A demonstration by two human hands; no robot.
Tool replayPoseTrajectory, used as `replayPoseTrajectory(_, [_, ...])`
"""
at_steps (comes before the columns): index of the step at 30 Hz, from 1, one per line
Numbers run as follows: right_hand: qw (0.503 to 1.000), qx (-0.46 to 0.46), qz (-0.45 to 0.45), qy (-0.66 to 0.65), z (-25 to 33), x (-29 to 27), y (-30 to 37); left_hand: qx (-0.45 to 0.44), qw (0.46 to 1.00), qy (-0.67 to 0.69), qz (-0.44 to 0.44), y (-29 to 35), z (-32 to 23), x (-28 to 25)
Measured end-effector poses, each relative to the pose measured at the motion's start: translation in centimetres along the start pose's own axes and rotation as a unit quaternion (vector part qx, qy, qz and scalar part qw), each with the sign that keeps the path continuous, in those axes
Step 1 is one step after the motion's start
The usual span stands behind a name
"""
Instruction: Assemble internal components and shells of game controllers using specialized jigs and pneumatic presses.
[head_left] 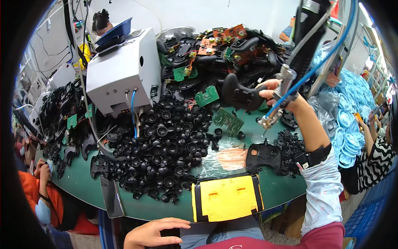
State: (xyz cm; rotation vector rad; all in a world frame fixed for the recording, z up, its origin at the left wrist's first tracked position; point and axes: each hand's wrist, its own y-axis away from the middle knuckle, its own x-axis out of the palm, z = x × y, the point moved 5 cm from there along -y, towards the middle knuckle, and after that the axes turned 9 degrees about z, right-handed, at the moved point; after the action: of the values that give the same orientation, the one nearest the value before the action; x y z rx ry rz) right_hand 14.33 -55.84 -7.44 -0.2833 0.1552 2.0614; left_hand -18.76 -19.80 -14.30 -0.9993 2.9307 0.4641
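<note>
Two bare hands, one apart from the work. Nearest: left hand, fingers loosely extended, holding nothing, left of a yellow ribbed pad with black edge strips. Next: one black controller shell, flat on the green table, between a large heap of black cup-shaped caps and a small heap of black parts. Above that shell: one metal-bodied driver, tip downward. Beyond: right hand, partly behind the driver, fingers gripping the right end of one black controller. The controller extends leftward from these fingertips, long axis roughly crosswise; the left hand is well apart. Farthest: heaped controllers and circuit boards just behind it.
</note>
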Motion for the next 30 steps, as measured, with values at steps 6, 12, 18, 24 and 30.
replayPoseTrajectory(6, [0.972,-0.031,-0.180,0.144,4.3,-4.6,6.0,0.007,1.000,0.025,0.007,-1.6,-0.3,0.4])
replayPoseTrajectory(12, [0.934,-0.049,-0.285,0.211,8.2,-6.7,14.9,0.059,0.997,0.047,-0.035,-2.7,-0.7,0.2])
replayPoseTrajectory(18, [0.966,-0.061,-0.131,0.215,9.7,-3.1,20.1,-0.024,0.941,0.336,-0.036,-6.5,0.6,1.1])
replayPoseTrajectory(24, [0.958,-0.211,0.055,0.187,10.0,7.4,19.4,0.003,0.814,0.567,0.124,-12.2,0.3,2.7])
replayPoseTrajectory(30, [0.953,-0.145,0.196,0.179,4.1,15.3,20.4,0.049,0.890,0.430,-0.146,-11.1,2.5,-1.1])
